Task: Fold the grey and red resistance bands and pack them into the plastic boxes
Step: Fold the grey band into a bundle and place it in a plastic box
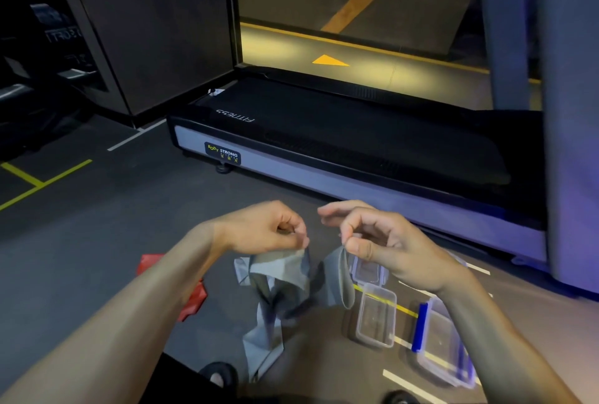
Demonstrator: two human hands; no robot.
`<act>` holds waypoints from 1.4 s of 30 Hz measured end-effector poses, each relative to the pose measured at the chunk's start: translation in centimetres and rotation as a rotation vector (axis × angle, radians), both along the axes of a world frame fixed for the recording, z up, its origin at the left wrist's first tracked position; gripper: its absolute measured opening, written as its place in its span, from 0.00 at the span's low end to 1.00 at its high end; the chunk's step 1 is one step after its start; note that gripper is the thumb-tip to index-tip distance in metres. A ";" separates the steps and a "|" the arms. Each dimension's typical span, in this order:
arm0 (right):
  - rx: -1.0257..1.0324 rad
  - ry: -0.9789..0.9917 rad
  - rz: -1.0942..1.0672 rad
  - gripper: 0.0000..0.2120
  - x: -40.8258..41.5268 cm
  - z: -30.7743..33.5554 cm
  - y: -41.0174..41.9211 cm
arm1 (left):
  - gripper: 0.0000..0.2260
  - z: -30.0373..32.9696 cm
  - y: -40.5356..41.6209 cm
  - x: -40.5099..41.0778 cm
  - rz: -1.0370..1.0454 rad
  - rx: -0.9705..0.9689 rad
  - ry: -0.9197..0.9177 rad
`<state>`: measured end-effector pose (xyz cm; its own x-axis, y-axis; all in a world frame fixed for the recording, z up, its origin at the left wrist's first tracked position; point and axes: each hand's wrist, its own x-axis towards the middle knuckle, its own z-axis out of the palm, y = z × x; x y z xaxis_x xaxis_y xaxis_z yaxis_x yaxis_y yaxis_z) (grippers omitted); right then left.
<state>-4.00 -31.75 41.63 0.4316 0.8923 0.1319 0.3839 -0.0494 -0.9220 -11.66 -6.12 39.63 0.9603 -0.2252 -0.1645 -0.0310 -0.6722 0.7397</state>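
Grey resistance band (278, 277) hangs in the air between both hands, its tail crumpled on the floor (97, 225). Left hand (265, 228) pinches one end, right hand (385, 244) pinches the other, fingers curled. Red band (191, 300) lies behind the left forearm, and clear plastic boxes (377, 316) sit on the floor under the right wrist, near a treadmill (340, 144).
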 end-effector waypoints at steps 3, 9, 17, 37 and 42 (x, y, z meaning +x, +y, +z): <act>0.029 0.006 -0.039 0.04 -0.3 -1.3 1.5 | 0.10 0.6 -1.0 -0.1 -0.076 0.005 -0.090; -0.014 -0.018 -0.035 0.04 -0.3 -3.3 3.1 | 0.08 0.8 -1.2 -0.1 -0.082 -0.084 -0.157; -0.044 -0.124 -0.031 0.02 0.2 -1.3 2.3 | 0.14 0.2 0.1 0.1 -0.020 -0.135 -0.020; -0.016 -0.130 -0.168 0.02 1.7 -0.7 -0.2 | 0.06 0.5 1.2 0.0 0.077 -0.135 -0.047; -0.123 -0.144 -0.139 0.03 1.9 -1.6 -0.1 | 0.05 0.7 1.4 -0.3 0.012 -0.175 0.027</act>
<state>-2.05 -31.86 40.02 0.5357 0.8390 0.0953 0.4932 -0.2193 -0.8418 -11.98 -4.71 40.38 0.9588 -0.2417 -0.1492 -0.0026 -0.5329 0.8462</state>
